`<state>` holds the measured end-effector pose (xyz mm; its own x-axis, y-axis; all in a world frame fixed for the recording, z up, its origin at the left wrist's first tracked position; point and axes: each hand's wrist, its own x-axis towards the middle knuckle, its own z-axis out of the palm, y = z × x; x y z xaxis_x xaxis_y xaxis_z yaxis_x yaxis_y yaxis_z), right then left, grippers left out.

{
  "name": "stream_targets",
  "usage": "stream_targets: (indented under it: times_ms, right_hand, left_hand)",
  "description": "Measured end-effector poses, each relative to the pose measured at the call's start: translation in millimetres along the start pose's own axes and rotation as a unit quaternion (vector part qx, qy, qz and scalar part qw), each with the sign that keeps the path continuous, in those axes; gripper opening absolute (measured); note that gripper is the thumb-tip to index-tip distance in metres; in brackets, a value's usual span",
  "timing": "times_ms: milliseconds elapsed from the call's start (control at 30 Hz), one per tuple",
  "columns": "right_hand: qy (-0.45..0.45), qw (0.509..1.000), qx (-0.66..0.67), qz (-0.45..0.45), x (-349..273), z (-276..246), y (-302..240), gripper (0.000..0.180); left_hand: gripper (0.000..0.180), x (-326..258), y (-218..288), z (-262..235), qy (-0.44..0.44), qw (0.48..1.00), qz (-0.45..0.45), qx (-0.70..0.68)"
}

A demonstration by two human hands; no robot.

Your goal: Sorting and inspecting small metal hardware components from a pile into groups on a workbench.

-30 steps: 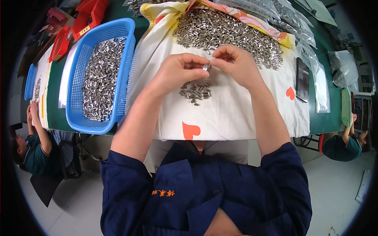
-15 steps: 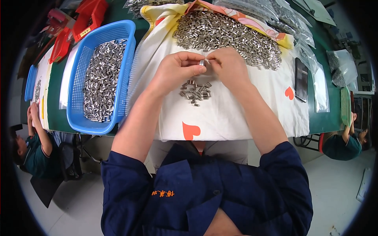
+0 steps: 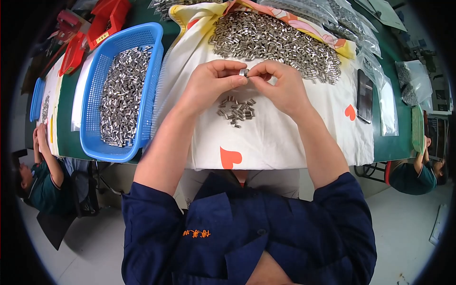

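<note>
My left hand (image 3: pixel 212 85) pinches a small shiny metal cylinder (image 3: pixel 243 72) between thumb and fingertips. Meeting it from the other side, my right hand (image 3: pixel 279 85) is closed in a pinch at the cylinder's right end; whether it grips the cylinder or some smaller part there I cannot make out. Just below the hands lies a small cluster of metal cylinders (image 3: pixel 242 110) on a white cloth (image 3: pixel 285 147) with red hearts. Beyond them spreads a large heap of similar cylinders (image 3: pixel 275 42), bordered by the cloth's folded yellow and pink edge.
A blue plastic basket (image 3: pixel 87 118) with many metal cylinders stands to the left. Red bins (image 3: pixel 111 19) sit behind it. On the right lie a black phone (image 3: pixel 365 96) and clear plastic bags (image 3: pixel 368 42). Co-workers sit at far left (image 3: pixel 50 180) and far right (image 3: pixel 413 178).
My right hand has shifted slightly right and turned, with its thumb now visible against the cylinder's end. My left hand stays almost in place, still pinching the cylinder.
</note>
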<state>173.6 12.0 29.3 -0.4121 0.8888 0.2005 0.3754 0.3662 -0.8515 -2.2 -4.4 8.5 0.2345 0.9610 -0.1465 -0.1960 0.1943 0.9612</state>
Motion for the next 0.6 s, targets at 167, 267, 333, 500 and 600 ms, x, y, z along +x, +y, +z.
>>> stream_targets:
  times_ms: [167, 267, 333, 500, 600]
  right_hand:
    - [0.051, 0.974, -0.181, -0.127, -4, 5, 2, 0.008]
    - [0.053, 0.976, -0.165, -0.130, -3, 3, 4, 0.010]
    - [-0.033, 0.999, -0.020, -0.016, 0, -6, 2, 0.012]
    - [-0.069, 0.997, 0.002, 0.038, 3, -14, 11, 0.016]
    - [-0.019, 0.999, -0.021, 0.038, 10, -14, 22, 0.017]
  left_hand:
    - [0.030, 1, -1, 0, -0.002, 1.000, -0.008, 0.011]
    - [0.029, 1, -4, 0, 0.008, 1.000, 0.006, -0.002]
    - [0.029, 1, -4, -2, 0.004, 0.999, 0.005, 0.035]
    - [0.028, -2, 2, 2, -0.030, 0.996, -0.034, 0.073]
    - [0.027, -3, 0, 3, -0.064, 0.994, -0.046, 0.079]
